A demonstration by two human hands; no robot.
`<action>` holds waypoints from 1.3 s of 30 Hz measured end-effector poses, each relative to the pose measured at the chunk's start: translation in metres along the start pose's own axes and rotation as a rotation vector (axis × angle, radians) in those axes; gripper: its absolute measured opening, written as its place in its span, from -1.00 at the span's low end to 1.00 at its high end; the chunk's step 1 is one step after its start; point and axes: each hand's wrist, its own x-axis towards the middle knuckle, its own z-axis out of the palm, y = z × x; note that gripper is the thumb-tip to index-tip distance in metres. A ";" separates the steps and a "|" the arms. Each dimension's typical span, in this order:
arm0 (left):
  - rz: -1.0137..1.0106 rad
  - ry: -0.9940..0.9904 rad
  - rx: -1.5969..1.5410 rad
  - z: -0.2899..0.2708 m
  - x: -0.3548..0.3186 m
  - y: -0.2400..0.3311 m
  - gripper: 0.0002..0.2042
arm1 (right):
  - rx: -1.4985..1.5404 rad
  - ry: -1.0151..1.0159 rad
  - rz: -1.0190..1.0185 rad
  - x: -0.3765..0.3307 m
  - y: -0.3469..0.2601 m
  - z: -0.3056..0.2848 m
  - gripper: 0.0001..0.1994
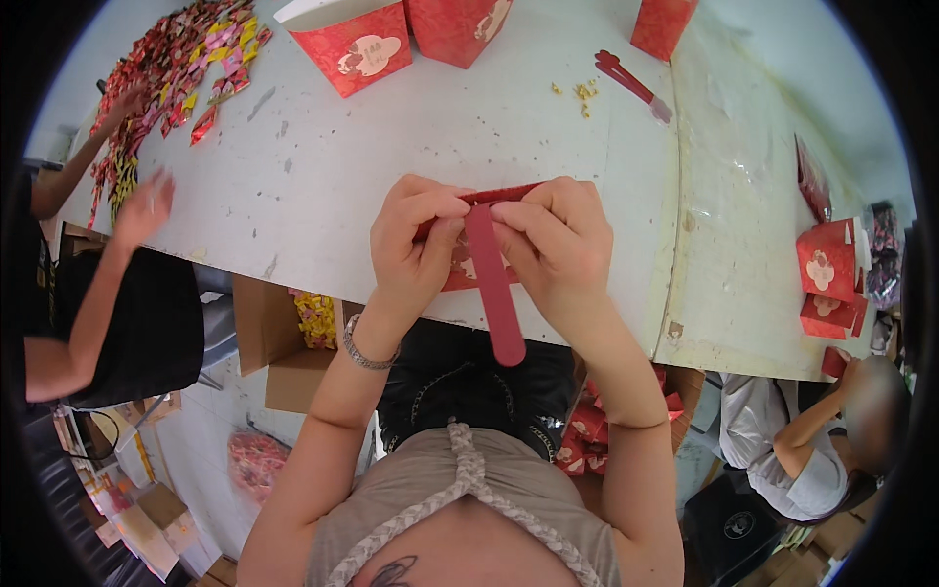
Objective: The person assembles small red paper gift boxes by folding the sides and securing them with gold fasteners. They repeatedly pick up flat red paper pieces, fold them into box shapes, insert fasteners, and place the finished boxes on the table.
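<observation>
A red printed paper box point(461, 281) is held over the table's near edge. My left hand point(415, 240) pinches its rim on the left, thumb and fingers closed. On the other side my right hand point(558, 245) is closed on the rim too, its fingertips at the top end of a dark red strap point(499, 303). The strap, with a rounded end, hangs from between my fingertips toward me. Any small part under the fingertips is hidden.
Red boxes point(357, 49) stand at the back; small gold pieces point(585, 93) and red strips point(626, 78) lie right of them. A co-worker's hand point(145, 207) moves near wrapped candies point(176, 73) at left. Another person point(802, 440) sits at right near stacked boxes point(827, 262). A carton point(293, 380) stands below the table.
</observation>
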 end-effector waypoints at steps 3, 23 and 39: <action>0.083 -0.020 0.019 -0.002 0.002 -0.004 -0.90 | -0.039 0.040 0.025 -0.003 -0.004 0.002 -0.80; -0.103 -0.082 -0.081 -0.010 -0.007 0.002 -0.91 | -0.169 -0.081 -0.172 0.005 -0.009 -0.016 -0.82; 0.158 -0.199 -0.066 -0.015 -0.019 0.015 -0.87 | 0.150 -0.073 -0.206 -0.019 -0.004 -0.015 -0.81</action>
